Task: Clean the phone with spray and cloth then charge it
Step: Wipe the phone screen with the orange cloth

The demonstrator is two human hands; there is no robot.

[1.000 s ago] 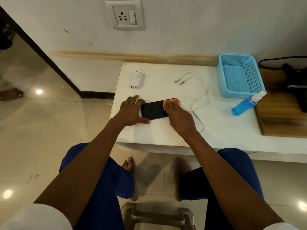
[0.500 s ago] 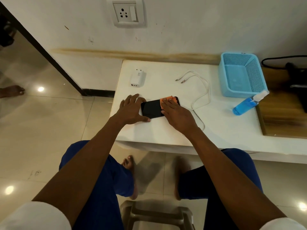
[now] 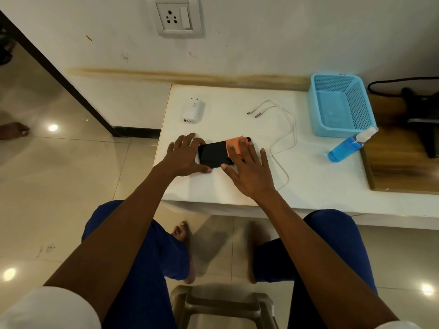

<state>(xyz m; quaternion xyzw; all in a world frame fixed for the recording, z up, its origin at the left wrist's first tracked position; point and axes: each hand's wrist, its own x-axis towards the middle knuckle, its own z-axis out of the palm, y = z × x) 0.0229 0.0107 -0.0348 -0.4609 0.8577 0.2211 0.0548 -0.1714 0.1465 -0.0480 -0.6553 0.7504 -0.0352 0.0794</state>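
A black phone (image 3: 213, 153) lies flat on the white table (image 3: 237, 188). My left hand (image 3: 183, 156) holds its left end, thumb against the near edge and fingers spread along the far side. An orange cloth (image 3: 234, 145) lies on the phone's right part, and my right hand (image 3: 249, 170) presses it down with straight, spread fingers. A white charger adapter (image 3: 193, 110) lies behind the phone. The white cable (image 3: 283, 129) curls to the right of it. The blue spray bottle (image 3: 349, 146) lies on its side further right.
A light blue mesh basket (image 3: 342, 108) stands at the back right. A wall socket (image 3: 177, 16) sits above the table. A wooden surface (image 3: 399, 167) with a black object and cord adjoins the table on the right. A stool (image 3: 223, 307) is between my knees.
My right hand slid the cloth along the phone's right part and now lies flatter with its fingers spread wider. My left hand kept its hold on the phone's left end.
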